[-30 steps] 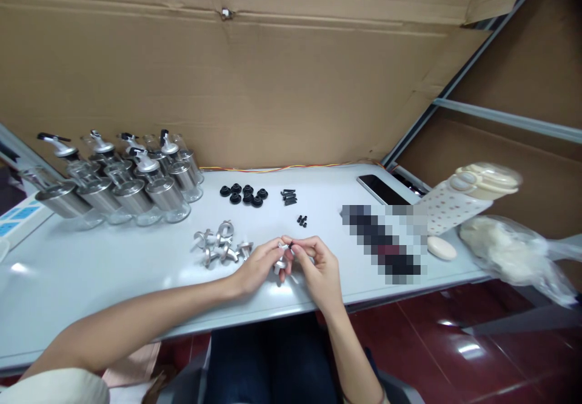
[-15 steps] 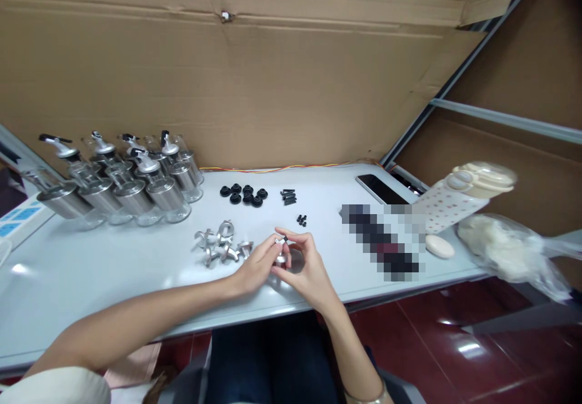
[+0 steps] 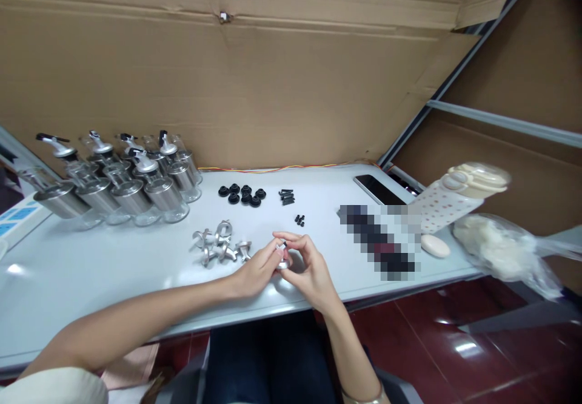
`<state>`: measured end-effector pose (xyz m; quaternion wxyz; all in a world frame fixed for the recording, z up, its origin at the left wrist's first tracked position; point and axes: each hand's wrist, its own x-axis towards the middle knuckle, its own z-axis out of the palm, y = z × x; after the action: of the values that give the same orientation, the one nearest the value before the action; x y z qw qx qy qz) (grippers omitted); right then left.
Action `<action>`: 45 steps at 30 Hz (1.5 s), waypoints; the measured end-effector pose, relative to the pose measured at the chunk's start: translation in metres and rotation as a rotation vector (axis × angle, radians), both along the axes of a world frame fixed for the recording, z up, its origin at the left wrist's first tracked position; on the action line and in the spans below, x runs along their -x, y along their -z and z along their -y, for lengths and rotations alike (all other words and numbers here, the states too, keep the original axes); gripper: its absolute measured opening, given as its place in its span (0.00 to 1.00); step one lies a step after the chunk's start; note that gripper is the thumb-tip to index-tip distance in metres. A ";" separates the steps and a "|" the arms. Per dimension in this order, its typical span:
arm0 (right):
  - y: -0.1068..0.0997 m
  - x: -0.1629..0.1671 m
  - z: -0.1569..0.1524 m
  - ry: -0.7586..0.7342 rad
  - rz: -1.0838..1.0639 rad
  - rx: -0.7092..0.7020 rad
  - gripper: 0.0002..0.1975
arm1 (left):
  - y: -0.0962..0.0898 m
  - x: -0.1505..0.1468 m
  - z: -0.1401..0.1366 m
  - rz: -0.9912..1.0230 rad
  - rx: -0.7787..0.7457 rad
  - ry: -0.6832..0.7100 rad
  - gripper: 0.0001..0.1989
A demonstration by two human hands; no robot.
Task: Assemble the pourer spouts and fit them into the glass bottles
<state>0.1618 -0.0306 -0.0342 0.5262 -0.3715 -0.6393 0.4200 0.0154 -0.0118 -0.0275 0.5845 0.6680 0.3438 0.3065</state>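
Observation:
Low over the front of the table, my left hand [image 3: 255,273] and my right hand [image 3: 314,275] meet around a silver pour spout [image 3: 282,264]. Fingers of both hands are closed on it, and they cover much of its body. A small black piece [image 3: 284,245] shows at the spout's tip, by my right fingertips. Just left of my left hand lies a group of loose silver spouts [image 3: 224,252]. Beyond my hands are several tiny black caps [image 3: 300,220], short black sticks [image 3: 287,196] and round black stoppers [image 3: 246,198].
Several glass and steel oil bottles [image 3: 130,196], some with spouts fitted, stand at the back left. To the right lie a phone [image 3: 379,190], a pixelated area, a patterned bottle [image 3: 448,201], a pale oval object [image 3: 435,246] and a plastic bag [image 3: 495,249]. Cardboard [image 3: 282,88] walls the back.
The held silver spout has turned slightly between my fingers, and the black piece at its tip sits a little lower. The whole view has shifted slightly; the table items have stayed put.

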 end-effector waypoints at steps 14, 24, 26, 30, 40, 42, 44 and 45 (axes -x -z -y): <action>-0.035 -0.043 -0.044 0.256 0.381 -0.248 0.08 | -0.007 -0.002 -0.001 0.166 0.115 -0.083 0.15; -0.025 0.013 -0.126 -0.040 0.945 -0.384 0.23 | -0.003 -0.001 0.000 0.174 0.111 -0.092 0.15; -0.020 0.024 -0.135 -0.038 1.012 -0.370 0.21 | -0.002 -0.001 0.000 0.179 0.126 -0.079 0.14; -0.019 0.035 -0.141 0.012 1.051 -0.332 0.16 | -0.003 0.001 -0.001 0.177 0.119 -0.102 0.09; -0.046 0.013 -0.088 0.271 0.994 -0.182 0.08 | -0.001 0.000 -0.003 0.162 0.079 -0.105 0.10; -0.044 -0.003 -0.063 0.329 0.877 -0.107 0.09 | -0.002 0.000 -0.002 0.148 0.067 -0.103 0.11; -0.036 -0.017 -0.036 0.357 0.734 -0.050 0.11 | -0.003 0.000 -0.001 0.156 0.061 -0.084 0.13; -0.030 -0.023 -0.022 0.376 0.665 -0.035 0.10 | -0.003 0.000 0.000 0.162 0.061 -0.069 0.13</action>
<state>0.1847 -0.0083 -0.0040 0.3643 -0.5893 -0.7028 0.1616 0.0150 -0.0116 -0.0241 0.6194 0.6110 0.3272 0.3687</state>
